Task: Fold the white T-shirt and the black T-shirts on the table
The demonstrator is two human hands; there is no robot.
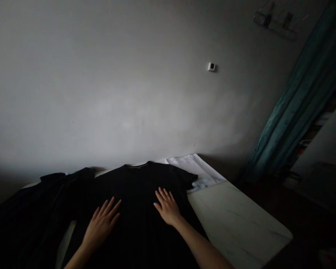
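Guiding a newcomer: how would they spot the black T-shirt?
Find the pale table by the wall. On it, between dark clothing at left and white cloth at back right, lies the black T-shirt, neckline toward the wall. Only it has the left hand and right hand over it.

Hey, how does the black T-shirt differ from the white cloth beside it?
The black T-shirt is dark, the white cloth pale. The T-shirt is spread under the left hand and right hand; the cloth has no hand on it. The T-shirt shows far larger, its sleeve overlapping the cloth. Both lie on the table.
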